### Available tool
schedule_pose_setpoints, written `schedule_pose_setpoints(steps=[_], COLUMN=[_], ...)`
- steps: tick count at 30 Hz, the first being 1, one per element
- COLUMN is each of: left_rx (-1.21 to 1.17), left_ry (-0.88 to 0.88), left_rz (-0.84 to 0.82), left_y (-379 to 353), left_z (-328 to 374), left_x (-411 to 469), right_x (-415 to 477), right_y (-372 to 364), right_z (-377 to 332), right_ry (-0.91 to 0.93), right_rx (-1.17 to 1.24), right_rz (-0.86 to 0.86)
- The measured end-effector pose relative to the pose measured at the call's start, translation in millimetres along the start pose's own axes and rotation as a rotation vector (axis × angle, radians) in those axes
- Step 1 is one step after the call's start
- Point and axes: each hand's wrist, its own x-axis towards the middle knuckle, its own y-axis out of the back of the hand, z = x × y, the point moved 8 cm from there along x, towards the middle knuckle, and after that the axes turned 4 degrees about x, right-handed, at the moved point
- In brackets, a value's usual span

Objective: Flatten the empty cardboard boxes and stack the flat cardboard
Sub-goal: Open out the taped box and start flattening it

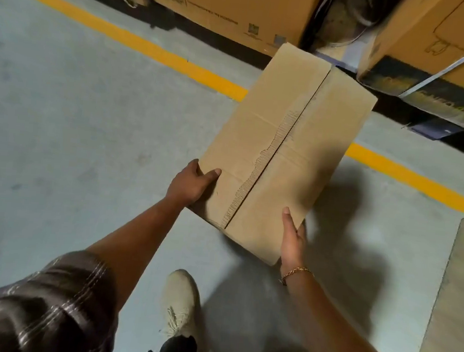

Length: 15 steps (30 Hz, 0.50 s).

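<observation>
Left hand (193,183) and right hand (292,240) grip the box (284,141), thumbs on top, fingers curled under its near corners.

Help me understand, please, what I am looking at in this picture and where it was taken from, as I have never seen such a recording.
No machine here: a person works with bare hands, and the one picture comes from a camera worn on their head, looking forward and down. The left hand grips the near left corner of a cardboard box, thumb on top; the right hand grips its near right corner. The box's flaps are closed along a torn middle seam. Its shadow on the floor suggests it is lifted. A yellow line crosses the floor, flat cardboard lies at the right edge, and larger boxes stand beyond.
</observation>
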Motion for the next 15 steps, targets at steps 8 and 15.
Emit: schedule_pose_setpoints(steps=[8, 15], left_rx=[0.018, 0.138], left_ry=[-0.158, -0.207], left_rz=[0.164, 0.112], left_y=[8, 68], left_z=[29, 105], left_x=[-70, -213], right_x=[-38, -180], right_y=[44, 133], right_z=[-33, -75], right_ry=[0.126, 0.004], right_rx=[0.166, 0.133], right_rz=[0.004, -0.048])
